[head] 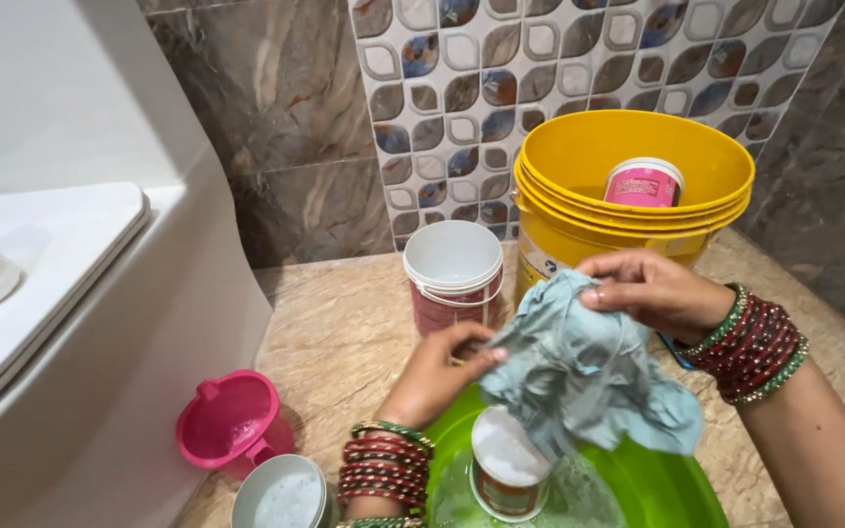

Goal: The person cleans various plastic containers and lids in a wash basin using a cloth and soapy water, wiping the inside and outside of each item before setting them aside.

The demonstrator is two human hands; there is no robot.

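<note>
- Above the round green plastic basin [667, 489], the fingers of both hands are clamped on a crumpled, wet pale grey-blue cloth [589, 376], so any drips would likely fall into the soapy water below.
- The left hand [437, 376] pinches the cloth's near left edge between thumb and fingertips; the right hand [652, 291] closes over its top, the two pulling it apart a little, as if to spread or wring it.
- Inside the basin, just under the cloth, stands a small white-lidded jar [506, 469] in foam.
- Near the left wrist lie a pink plastic mug [227, 430] and a grey tub of suds [284, 497].
- Further back on the marble floor stand a white-and-red container [453, 279], open, and a yellow plastic bucket [579, 235] holding a pink tub [643, 183].
- A white toilet [61, 323] fills the left side.
</note>
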